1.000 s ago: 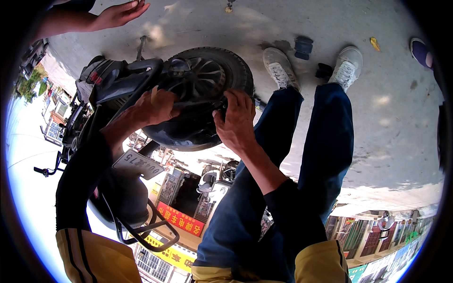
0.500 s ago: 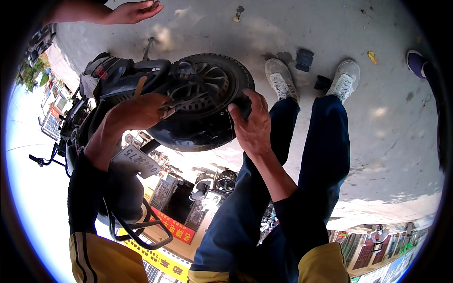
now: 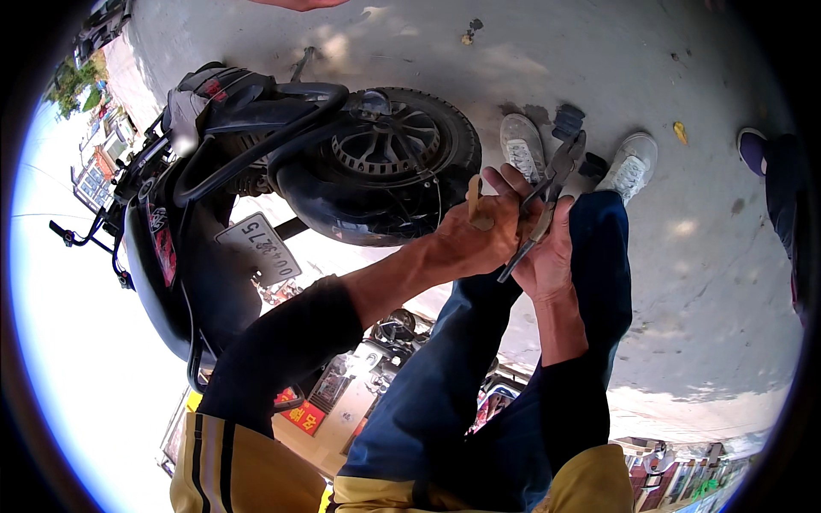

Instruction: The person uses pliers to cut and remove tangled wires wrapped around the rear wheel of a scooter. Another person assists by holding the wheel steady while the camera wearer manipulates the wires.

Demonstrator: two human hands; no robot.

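My left hand (image 3: 483, 224) and my right hand (image 3: 549, 261) are closed around a long, dark metal tool like pliers (image 3: 564, 158), held over my legs beside the black rear wheel (image 3: 385, 141) of a motorbike (image 3: 175, 248). A tan strip (image 3: 475, 201) sticks up at my left hand. The wheel's black mudguard (image 3: 359, 214) carries a thin wire or cable. Behind my left forearm hangs a white plate (image 3: 256, 248) on the bike. My fingers partly hide the tool's handles.
My shoes (image 3: 629, 167) stand by two small black pieces (image 3: 569, 120) on the concrete ground (image 3: 684, 282). Another person's foot (image 3: 751, 150) is at the right, their hand or arm (image 3: 295, 4) at the top edge. Parked scooters (image 3: 376, 350) and shopfronts show along the bottom.
Both my hands have left the wheel and moved right with the tool, which now sticks up over my legs. The other person's hand has mostly gone out at the top.
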